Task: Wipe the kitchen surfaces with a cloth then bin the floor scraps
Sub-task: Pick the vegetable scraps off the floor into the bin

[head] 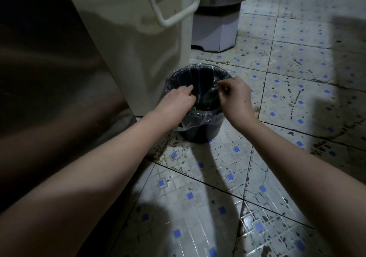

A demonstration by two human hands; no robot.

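Left hand [176,98] loosely curled inside bin [200,132]; right hand [235,94] pinches its liner [190,122].

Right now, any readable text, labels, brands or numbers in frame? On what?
None readable.
Bin and its clear liner: no print visible.
Cream container beside the bin: no label visible.
Grey stand behind: plain.
Floor tiles: blue squares and stains only, no writing.

Two bare forearms, no sleeves in view; left grip [176,98] and right grip [235,96] ungloved, without rings
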